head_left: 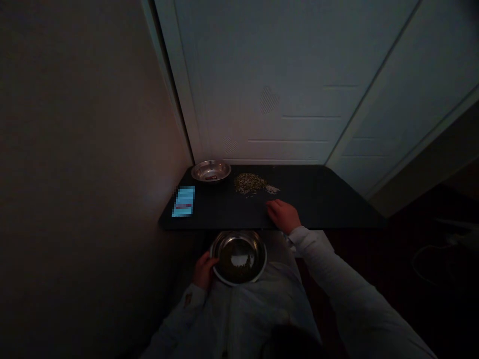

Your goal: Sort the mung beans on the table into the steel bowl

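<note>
In dim light my left hand (204, 270) grips the left rim of a steel bowl (239, 258) that rests on my lap below the table edge; the bowl holds some dark grains. My right hand (283, 215) rests on the dark table (322, 199) with its fingers curled together, just in front of a pile of small greenish grains (250, 183) and a smaller whitish heap (272, 189). What the curled fingers hold, if anything, is hidden.
A second steel bowl (210, 171) stands at the table's back left. A lit phone (183, 201) lies at the left edge. A wall is close on the left and white doors (277, 80) stand behind the table. A cable (430, 254) lies on the floor at right.
</note>
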Available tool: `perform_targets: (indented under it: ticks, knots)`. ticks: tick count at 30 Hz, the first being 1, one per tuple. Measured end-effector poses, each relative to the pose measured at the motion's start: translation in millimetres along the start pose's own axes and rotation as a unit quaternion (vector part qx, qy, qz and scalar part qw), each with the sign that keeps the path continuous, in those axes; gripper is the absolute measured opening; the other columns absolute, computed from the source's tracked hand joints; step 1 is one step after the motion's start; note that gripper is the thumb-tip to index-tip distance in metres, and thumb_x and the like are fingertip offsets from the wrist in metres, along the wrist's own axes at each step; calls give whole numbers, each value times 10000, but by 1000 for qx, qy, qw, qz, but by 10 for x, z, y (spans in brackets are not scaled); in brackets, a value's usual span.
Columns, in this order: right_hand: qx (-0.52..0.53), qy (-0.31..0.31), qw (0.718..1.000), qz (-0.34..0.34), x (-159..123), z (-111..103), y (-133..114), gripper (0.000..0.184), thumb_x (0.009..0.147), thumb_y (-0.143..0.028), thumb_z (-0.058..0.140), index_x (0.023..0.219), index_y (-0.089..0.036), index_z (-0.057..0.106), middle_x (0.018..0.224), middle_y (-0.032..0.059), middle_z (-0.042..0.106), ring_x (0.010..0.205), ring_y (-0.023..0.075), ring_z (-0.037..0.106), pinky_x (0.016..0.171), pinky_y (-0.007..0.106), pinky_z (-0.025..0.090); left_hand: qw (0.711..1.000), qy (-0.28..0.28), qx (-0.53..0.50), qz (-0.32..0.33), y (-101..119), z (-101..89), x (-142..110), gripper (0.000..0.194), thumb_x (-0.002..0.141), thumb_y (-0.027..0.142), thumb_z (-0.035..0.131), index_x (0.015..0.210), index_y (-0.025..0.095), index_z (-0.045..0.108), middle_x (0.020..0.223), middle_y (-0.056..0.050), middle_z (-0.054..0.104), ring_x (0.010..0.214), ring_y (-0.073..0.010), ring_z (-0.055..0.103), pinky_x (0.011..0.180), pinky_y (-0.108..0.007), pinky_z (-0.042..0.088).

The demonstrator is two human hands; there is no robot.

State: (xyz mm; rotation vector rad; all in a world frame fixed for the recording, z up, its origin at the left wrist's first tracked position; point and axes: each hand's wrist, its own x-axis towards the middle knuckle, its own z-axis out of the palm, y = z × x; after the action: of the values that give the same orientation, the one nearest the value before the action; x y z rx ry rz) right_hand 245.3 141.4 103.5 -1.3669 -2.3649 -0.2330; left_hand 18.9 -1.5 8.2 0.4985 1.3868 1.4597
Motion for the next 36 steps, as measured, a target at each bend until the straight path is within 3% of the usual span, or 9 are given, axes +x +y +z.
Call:
perform_targets:
  ticks: [7,13,20,25,28,36]
  knots:
    - [43,-36,996,-73,-139,-81,-273,244,795,-263,354,928,-214,552,810,33,578,718,116,515,640,220,342,1000,2,0,1,32,28,-28,180,429,194,606,605,160,621,566,11,609,597,-153,540,594,-262,394]
    - [124,-49,986,-99,-240,-155,-320,237,792,-264,365,924,-210,554,801,25,581,737,112,522,662,215,371,1000,-6,-29,-9,3,21,-14,172,440,178,602,611,162,617,542,24,595,566,-132,526,580,-247,388]
    - [310,-10,950,21,-82,12,-156,226,754,-287,413,893,-179,554,859,35,593,771,116,536,712,239,409,1000,6,-11,-4,35,36,-21,192,432,181,600,621,161,624,575,13,612,609,-151,545,602,-254,396]
    - [390,-24,912,123,76,161,2,240,714,-315,441,855,-161,560,752,28,599,681,125,537,642,252,421,1000,-7,0,-8,36,40,-32,171,439,191,600,606,157,607,559,19,607,586,-146,541,587,-255,394]
    - [402,-37,906,128,63,174,37,250,703,-323,442,856,-165,560,722,19,593,658,124,529,621,250,416,999,-28,-4,-21,16,48,-41,182,457,185,602,638,161,606,580,22,612,607,-142,545,610,-255,396]
    - [369,-65,920,117,-144,46,110,282,708,-341,430,890,-166,557,685,13,578,621,118,513,585,240,402,995,-89,38,-20,-94,11,31,212,494,218,616,696,154,610,658,-2,629,664,-163,556,650,-281,399]
